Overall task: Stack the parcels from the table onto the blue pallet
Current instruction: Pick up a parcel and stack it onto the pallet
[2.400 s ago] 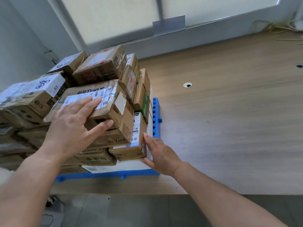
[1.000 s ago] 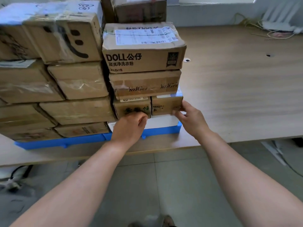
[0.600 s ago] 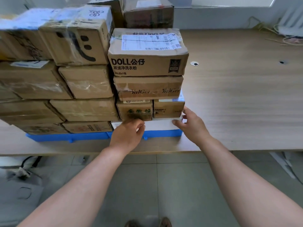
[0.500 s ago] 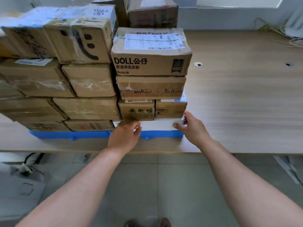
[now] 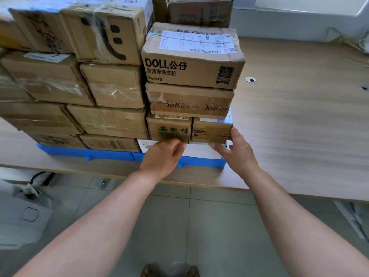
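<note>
**A:** From the head view, where do the parcels [image 5: 111, 86] sit?

**B:** They are stacked on the blue pallet [image 5: 89, 153], which lies on the tabletop [image 5: 299, 126] near its front edge. The brown boxes are piled several layers high. One at the upper left has a smiling face [image 5: 111, 37] printed on it.

**A:** And the column on the right?

**B:** A flat white parcel [image 5: 199, 151] lies at the bottom, directly on the pallet. On it stand 2 small boxes side by side, a green-lettered box [image 5: 169, 126] and a plain small box [image 5: 209, 129]. Above them is a taped box [image 5: 189, 100], and a DOLL box [image 5: 191, 66] with a shipping label lies on top.

**A:** What are the hands doing?

**B:** The left hand [image 5: 161, 156] has its fingers curled in against the bottom edge of the green-lettered box, where that box meets the white parcel. I cannot tell whether it grips anything. The right hand [image 5: 237, 150] pinches the lower right corner of the plain small box. Its thumb is on the corner and its forefinger lies along the bottom edge.

**A:** Anything else?

**B:** There is a round cable hole [image 5: 250, 79] in the tabletop to the right of the stack. Below are a tiled floor [image 5: 199, 226] and the tips of 2 shoes [image 5: 149, 270].
</note>
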The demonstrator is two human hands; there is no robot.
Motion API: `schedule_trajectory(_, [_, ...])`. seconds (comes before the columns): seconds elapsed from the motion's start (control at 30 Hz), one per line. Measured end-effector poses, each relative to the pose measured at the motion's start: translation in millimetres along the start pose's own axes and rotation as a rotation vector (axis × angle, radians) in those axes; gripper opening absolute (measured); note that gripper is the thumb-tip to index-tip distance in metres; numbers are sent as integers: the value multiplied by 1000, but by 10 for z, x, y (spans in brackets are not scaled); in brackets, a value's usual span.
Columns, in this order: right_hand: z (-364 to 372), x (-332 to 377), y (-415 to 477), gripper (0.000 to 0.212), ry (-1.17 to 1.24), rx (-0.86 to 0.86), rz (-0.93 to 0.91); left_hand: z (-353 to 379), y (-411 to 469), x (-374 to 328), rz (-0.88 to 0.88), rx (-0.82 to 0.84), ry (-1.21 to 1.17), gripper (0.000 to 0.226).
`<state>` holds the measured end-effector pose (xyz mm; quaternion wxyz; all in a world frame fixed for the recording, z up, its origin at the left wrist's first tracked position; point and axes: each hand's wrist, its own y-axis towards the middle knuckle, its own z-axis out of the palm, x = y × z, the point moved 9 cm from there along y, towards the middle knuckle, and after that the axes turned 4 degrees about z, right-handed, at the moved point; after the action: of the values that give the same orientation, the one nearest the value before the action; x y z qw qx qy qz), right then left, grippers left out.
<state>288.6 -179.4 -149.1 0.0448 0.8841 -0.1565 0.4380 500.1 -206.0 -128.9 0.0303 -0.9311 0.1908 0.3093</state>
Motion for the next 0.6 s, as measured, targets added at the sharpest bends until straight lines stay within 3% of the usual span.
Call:
schedule_trajectory(0.17, [-52,53,-3,51,26,25,-49,28,115,-61,4,-45,-37,31])
schedule_trajectory(0.4, [-44,58,17,54,-1,49,-77,25,137,-71,-45,-53,-16,31])
schedule_trajectory(0.53, [-22,-3,-72,75,-281,24,4,-23,-15,-13,-65,-2,8,28])
schedule_trajectory(0.6, [-23,-73,-211,71,-438,-11,90,-62,-149,109,-105,-3,18,28])
